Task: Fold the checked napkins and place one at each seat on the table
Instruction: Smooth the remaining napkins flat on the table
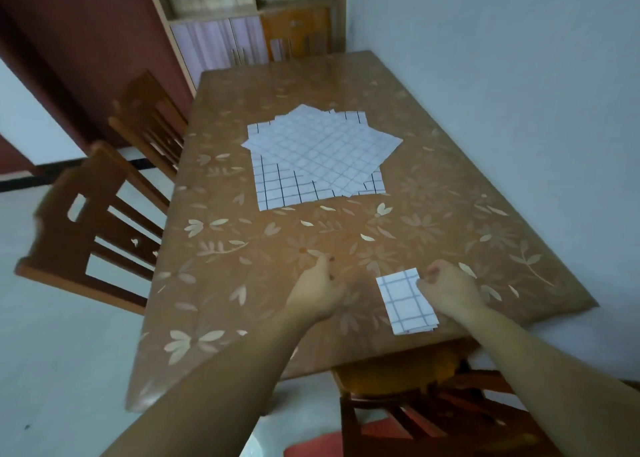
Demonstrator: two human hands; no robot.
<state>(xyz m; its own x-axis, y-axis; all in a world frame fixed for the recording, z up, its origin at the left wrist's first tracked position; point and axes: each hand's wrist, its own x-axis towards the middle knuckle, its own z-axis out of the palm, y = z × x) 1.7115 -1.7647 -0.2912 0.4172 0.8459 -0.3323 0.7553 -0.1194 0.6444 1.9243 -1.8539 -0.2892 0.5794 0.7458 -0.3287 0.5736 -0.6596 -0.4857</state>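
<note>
A small folded checked napkin (407, 301) lies flat near the table's near edge. My right hand (448, 288) rests just right of it, fingers curled, touching its right edge. My left hand (320, 292) hovers over the bare tabletop to the napkin's left, fingers curled, holding nothing. A loose pile of several unfolded checked napkins (318, 155) lies spread in the middle of the table (242, 266), well beyond both hands.
The table has a brown flowered cover and stands against a white wall on the right. Two wooden chairs (100, 221) stand along its left side, another chair (433, 411) at the near end below my arms. A cabinet (242, 24) stands behind the far end.
</note>
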